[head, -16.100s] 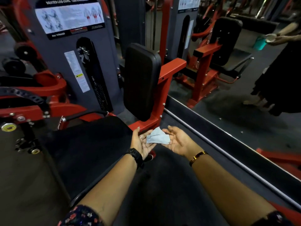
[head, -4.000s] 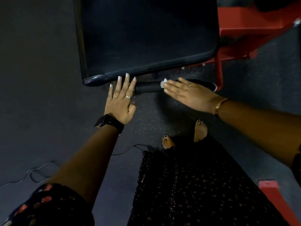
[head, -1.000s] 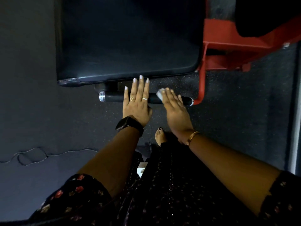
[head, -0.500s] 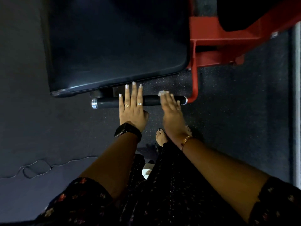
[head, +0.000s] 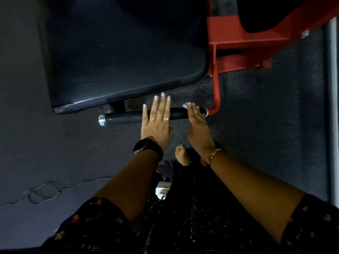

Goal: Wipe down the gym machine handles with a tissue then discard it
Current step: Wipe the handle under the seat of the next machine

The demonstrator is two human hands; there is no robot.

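Below the big black seat pad [head: 124, 52] and beside the red frame [head: 238, 43], the black handle [head: 124, 119] runs crosswise above the floor [head: 256, 125] with 2 hands on it. The left hand [head: 157, 123] lies flat across its middle, fingers straight, gripping nothing; the right hand [head: 199, 125], fingers straight too, presses a pale scrap, seemingly the tissue [head: 185, 105], onto the grip near the red bend. To wipe well, I reckon the tissue should wrap round the bar and travel its whole length to the chrome end cap [head: 101, 120], underside included.
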